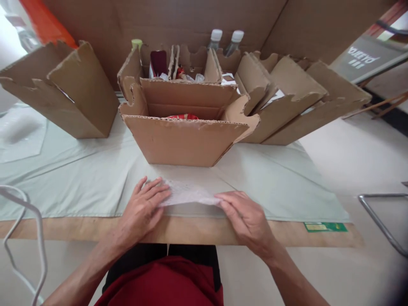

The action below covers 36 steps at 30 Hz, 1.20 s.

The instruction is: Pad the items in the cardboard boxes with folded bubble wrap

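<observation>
A strip of translucent, whitish plastic sheet (188,193) lies at the front of the cloth, stretched between my two hands. My left hand (145,208) rests flat on its left end, fingers spread and open. At the other end, my right hand (244,212) is closed, pinching the sheet's corner between thumb and fingers. Just beyond the sheet stands an open cardboard box (186,142), and a red packet (183,116) shows partly inside it. The box's front wall hides most of that packet.
Several more open cardboard boxes (287,97) stand behind, and another box (86,93) is at the left. Two capped bottles (216,37) rise at the back. A white cable (40,238) loops at the near left. A green card (325,227) lies by the table's wooden edge (197,229).
</observation>
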Tool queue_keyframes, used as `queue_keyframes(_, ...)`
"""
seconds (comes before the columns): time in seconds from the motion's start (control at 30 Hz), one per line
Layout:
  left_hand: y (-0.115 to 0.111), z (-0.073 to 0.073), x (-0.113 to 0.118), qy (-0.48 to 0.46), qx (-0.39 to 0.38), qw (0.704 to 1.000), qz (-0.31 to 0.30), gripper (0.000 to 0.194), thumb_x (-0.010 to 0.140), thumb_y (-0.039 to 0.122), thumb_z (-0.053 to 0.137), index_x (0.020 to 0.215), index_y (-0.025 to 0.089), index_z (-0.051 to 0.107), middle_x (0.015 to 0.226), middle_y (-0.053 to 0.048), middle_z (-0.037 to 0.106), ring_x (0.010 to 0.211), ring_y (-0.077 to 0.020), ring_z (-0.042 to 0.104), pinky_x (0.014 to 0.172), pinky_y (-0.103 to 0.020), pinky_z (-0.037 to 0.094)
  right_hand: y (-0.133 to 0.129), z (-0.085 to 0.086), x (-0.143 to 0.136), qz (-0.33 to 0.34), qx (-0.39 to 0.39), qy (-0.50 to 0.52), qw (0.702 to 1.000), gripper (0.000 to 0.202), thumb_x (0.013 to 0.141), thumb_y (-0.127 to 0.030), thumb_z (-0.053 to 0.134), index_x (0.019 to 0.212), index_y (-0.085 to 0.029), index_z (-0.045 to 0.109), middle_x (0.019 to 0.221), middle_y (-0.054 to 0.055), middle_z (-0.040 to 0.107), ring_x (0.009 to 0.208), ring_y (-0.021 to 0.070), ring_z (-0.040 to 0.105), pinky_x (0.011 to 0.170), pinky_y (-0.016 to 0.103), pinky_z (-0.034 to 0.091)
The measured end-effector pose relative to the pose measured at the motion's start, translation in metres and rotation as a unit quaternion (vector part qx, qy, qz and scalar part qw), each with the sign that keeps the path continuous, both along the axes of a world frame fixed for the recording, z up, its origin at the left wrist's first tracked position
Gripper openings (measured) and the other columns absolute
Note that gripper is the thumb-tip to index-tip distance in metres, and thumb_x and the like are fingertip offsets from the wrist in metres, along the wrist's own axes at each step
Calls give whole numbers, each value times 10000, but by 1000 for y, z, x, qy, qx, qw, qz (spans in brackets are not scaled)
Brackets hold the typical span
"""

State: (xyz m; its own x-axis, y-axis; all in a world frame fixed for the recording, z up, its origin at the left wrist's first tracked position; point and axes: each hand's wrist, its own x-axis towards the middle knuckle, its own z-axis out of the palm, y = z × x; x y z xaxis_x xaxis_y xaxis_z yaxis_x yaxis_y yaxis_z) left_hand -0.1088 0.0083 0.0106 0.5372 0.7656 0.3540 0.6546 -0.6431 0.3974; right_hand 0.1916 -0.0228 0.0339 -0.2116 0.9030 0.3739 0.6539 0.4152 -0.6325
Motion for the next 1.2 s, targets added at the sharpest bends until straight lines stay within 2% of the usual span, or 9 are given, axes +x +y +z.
queue_keyframes(0.13,-1,30,-9,-99,-126,983,86,211,983,275,542,1047,231,739,939,-9,812,827,-195,768,740,-320,613,9,20,6,-76,-194,123,970,251,982,-406,599,1059,-220,749,774,1,732,673,155,676,594,260,529)
queue_keyframes(0.23,8,31,-13,-54,-182,969,160,294,951,381,584,1149,216,726,845,-13,777,710,-212,725,605,-315,573,24,10,6,-126,-207,124,962,349,951,-468,611,1126,-191,730,756,15,702,677,177,657,589,288,529)
queue_keyframes(0.37,14,11,-15,9,-58,973,221,513,932,391,617,1359,107,610,955,-110,744,882,-296,694,785,-456,590,31,-13,6,-178,-44,-8,983,314,987,-397,572,1151,-172,716,1180,132,742,1095,288,682,828,412,564)
queue_keyframes(0.47,7,6,-13,0,60,976,207,403,984,316,597,1340,127,611,1133,-155,704,1018,-295,652,905,-469,559,26,-17,-4,-150,69,-84,983,260,1025,-291,542,1188,-169,702,1269,144,722,1187,283,658,982,458,509)
queue_keyframes(0.6,6,4,-1,46,74,991,101,243,988,172,574,1205,157,682,1133,-130,693,1028,-281,628,895,-438,538,21,-17,-45,10,95,-157,983,283,1018,-171,508,1228,-163,698,1375,145,686,1214,271,645,993,441,493)
queue_keyframes(0.7,13,-4,6,96,42,991,80,209,981,175,576,1129,161,723,1057,-118,703,945,-297,612,794,-447,525,21,-27,-56,119,53,-223,966,298,1023,-215,523,1261,-180,700,1461,122,644,1320,283,595,1048,457,461)
queue_keyframes(0.93,17,-8,3,96,-9,992,75,226,961,171,578,1123,185,736,1115,-116,703,994,-303,605,831,-466,525,16,-27,22,-99,36,-215,971,320,1059,-316,459,1159,-218,747,1231,88,762,1169,281,672,959,457,476)
queue_keyframes(1.1,21,-6,-6,32,0,991,132,292,979,241,536,1225,183,683,1239,-157,668,1100,-316,617,960,-515,534,37,-22,14,-93,10,-238,967,323,1005,-288,506,1219,-174,720,1314,151,716,1189,333,638,959,500,489)
queue_keyframes(1.2,26,-11,-10,50,7,983,178,351,952,300,549,1266,178,653,1313,-187,646,1252,-384,573,1051,-609,486,46,-29,3,-88,-19,-222,971,238,954,-277,552,1055,-166,737,1355,177,690,1201,363,623,955,532,487)
